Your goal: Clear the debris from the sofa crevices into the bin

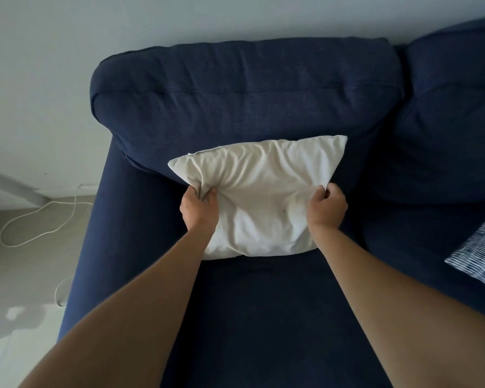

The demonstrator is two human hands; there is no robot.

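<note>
A dark blue sofa (263, 303) fills the view, with its back cushion (247, 88) against the wall. A white pillow (261, 186) leans on the seat against that back cushion. My left hand (199, 208) pinches the pillow's left edge, bunching the fabric. My right hand (326, 207) grips its right edge. The crevice behind the pillow is hidden. No debris and no bin are in view.
A second back cushion (448, 107) stands to the right. A blue-and-white patterned cushion (482, 253) lies at the right edge. The sofa's left armrest (95, 247) borders a pale floor where a white cable (39, 219) loops. A grey bar (11, 189) slants at far left.
</note>
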